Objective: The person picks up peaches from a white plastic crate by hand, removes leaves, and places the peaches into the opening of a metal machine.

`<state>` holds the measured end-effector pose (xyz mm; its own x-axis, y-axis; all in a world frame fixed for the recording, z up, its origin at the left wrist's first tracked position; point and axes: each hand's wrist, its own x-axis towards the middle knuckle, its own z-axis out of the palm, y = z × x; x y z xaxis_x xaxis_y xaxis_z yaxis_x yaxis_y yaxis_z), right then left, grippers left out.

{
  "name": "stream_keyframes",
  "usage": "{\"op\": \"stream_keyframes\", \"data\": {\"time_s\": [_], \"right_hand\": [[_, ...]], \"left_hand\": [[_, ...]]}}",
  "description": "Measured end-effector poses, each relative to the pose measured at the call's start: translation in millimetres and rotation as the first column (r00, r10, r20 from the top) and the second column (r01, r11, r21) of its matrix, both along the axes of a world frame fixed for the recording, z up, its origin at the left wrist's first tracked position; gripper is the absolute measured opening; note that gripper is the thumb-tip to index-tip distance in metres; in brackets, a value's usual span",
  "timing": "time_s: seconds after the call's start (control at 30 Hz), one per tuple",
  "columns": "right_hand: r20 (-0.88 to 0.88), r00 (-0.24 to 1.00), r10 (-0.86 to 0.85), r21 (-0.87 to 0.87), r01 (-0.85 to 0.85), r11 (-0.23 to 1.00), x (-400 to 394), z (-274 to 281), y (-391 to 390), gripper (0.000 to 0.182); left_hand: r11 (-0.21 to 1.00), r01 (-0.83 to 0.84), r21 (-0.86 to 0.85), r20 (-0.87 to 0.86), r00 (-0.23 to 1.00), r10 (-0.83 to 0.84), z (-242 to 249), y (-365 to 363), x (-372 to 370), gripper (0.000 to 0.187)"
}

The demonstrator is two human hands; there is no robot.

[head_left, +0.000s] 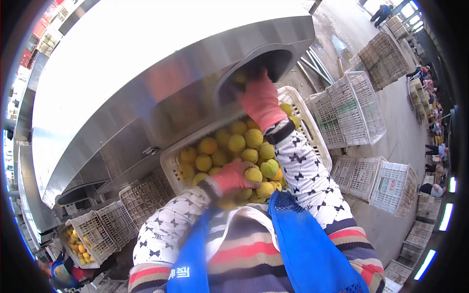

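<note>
Yellow-green round fruit point(236, 143) fills a white plastic crate point(312, 131) in front of my body. My left hand point(231, 177), in a pink glove, is down among the fruit at the crate's near side, with its fingers around a yellow fruit point(252, 175). My right hand point(262, 100), also gloved in pink, reaches into the dark oval opening point(288, 61) of a metal machine above the crate. Its fingers are blurred and in shadow, near a greenish fruit, and their grip is unclear.
The machine's metal edge point(176, 80) curves across the upper left. Stacked crates point(349, 110) stand on the right, with more point(386, 188) below them. At lower left a crate point(95, 237) holds orange fruit. A person point(382, 14) is at the far upper right.
</note>
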<state>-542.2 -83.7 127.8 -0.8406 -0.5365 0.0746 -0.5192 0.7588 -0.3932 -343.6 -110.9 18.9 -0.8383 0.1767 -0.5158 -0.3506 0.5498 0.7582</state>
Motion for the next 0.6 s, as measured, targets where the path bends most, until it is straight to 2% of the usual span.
{"op": "stream_keyframes", "data": {"time_s": [0.03,0.07,0.13,0.2,0.27,0.33,0.37,0.4,0.47,0.5,0.6], "right_hand": [[-0.019,1.000,-0.017,-0.024,0.016,1.000,-13.5,-8.0,-11.6,0.062],[-0.311,0.949,0.044,-0.201,-0.111,0.973,-26.7,-18.3,-5.9,0.059],[-0.170,0.984,0.060,-0.414,-0.127,0.901,-27.9,14.3,27.7,0.059],[0.218,0.975,0.049,-0.634,0.103,0.767,-1.4,7.9,76.0,0.058],[0.390,0.916,0.091,-0.241,0.006,0.970,19.6,1.5,128.0,0.062],[0.496,0.867,0.041,0.087,-0.096,0.992,45.3,-37.5,168.3,0.065],[0.563,0.826,0.024,0.179,-0.150,0.972,59.7,-43.2,174.6,0.065],[0.621,0.784,0.006,0.260,-0.214,0.942,71.5,-47.5,174.8,0.066],[0.586,0.808,-0.058,0.326,-0.170,0.930,92.3,-69.2,167.0,0.065],[0.565,0.820,-0.090,0.362,-0.148,0.920,98.9,-73.1,164.2,0.065],[0.549,0.826,-0.124,0.309,-0.063,0.949,106.7,-73.1,163.5,0.063]], "left_hand": [[0.988,0.014,0.153,0.171,0.984,-0.040,16.4,0.4,-8.7,0.088],[0.993,0.062,0.101,0.157,0.984,-0.078,13.0,5.4,-7.3,0.087],[0.989,0.150,0.000,0.133,0.980,-0.149,3.1,15.4,-1.5,0.085],[0.994,0.106,0.038,0.116,0.987,-0.110,-13.6,17.1,2.9,0.082],[0.993,0.056,0.107,0.101,0.993,-0.067,-25.6,17.2,3.6,0.082],[0.975,0.066,0.213,0.191,0.976,-0.107,-21.7,15.4,-10.5,0.082],[0.963,0.066,0.260,0.234,0.964,-0.129,-18.5,15.3,-14.2,0.082],[0.975,0.065,0.212,0.227,0.967,-0.114,-22.1,17.3,-12.3,0.081],[0.992,0.063,0.107,0.202,0.976,-0.084,-33.2,19.2,-8.6,0.080],[0.980,0.017,0.200,0.196,0.979,-0.057,-25.6,17.8,-6.1,0.079],[0.889,-0.137,0.437,0.224,0.974,0.040,-10.9,10.0,-1.7,0.072]]}}
